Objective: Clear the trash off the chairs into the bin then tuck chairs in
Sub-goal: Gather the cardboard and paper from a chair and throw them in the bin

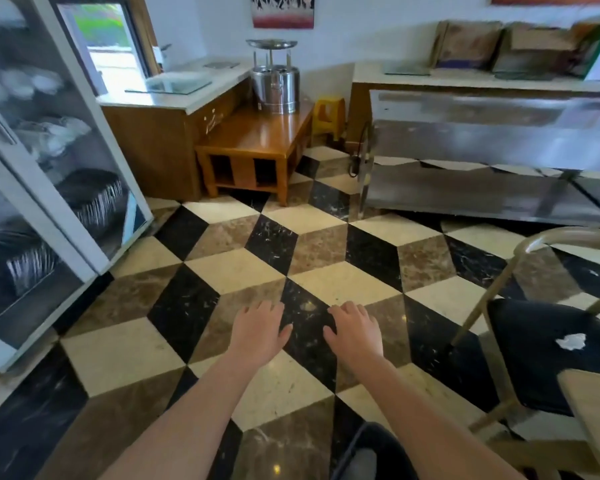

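White scrap of trash (571, 341) lies on the black chair seat (541, 358), off to the right of both hands. Right hand (355, 329) is the nearer; left hand (258, 329) farther. Both grips released, empty, palms down over checkered floor (222, 268). No bin visible.

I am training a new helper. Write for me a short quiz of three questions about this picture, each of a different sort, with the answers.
1. True or false: the left hand holds a piece of trash.
2. Where does the white scrap lie? A) on the floor B) on the black seat of the chair C) on the wooden low table
3. Fill in: the steel pot stands on the ____.

Key
1. False: both the left hand and the right hand are open and empty, held over the floor.
2. B
3. wooden low table
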The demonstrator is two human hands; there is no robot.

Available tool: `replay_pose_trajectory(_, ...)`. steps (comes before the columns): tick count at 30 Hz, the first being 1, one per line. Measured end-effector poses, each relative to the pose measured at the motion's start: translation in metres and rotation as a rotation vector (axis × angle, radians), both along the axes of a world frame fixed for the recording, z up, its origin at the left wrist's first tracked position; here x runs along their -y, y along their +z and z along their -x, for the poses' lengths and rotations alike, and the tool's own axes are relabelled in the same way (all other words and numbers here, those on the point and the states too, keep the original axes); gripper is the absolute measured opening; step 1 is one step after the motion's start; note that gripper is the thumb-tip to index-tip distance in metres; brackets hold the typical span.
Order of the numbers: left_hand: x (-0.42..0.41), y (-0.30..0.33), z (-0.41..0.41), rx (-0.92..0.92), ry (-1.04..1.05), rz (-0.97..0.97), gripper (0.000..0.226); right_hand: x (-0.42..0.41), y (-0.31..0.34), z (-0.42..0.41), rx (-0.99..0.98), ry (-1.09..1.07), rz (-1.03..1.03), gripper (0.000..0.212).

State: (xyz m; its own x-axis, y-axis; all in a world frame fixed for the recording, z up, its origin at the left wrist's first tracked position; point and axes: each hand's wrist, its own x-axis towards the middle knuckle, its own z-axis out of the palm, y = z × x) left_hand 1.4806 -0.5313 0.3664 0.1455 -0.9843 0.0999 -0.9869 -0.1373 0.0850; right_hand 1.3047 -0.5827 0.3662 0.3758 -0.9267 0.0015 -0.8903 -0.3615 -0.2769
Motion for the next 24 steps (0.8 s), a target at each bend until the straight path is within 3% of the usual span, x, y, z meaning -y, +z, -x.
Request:
replay_pose_trajectory(11, 0.089, 0.031, -0.113, 0.025, -0.227, -0.022, 0.040, 0.051, 0.024, -0.097, 0.037, -0.196, 0.023, 0.040)
replay_pose_trajectory(24, 0.291, 0.026, -0.079, 0.044, -0.337, -0.044, 0.042, 0.242, 0.015, -0.081, 0.085, -0.308, 0.065, 0.038)
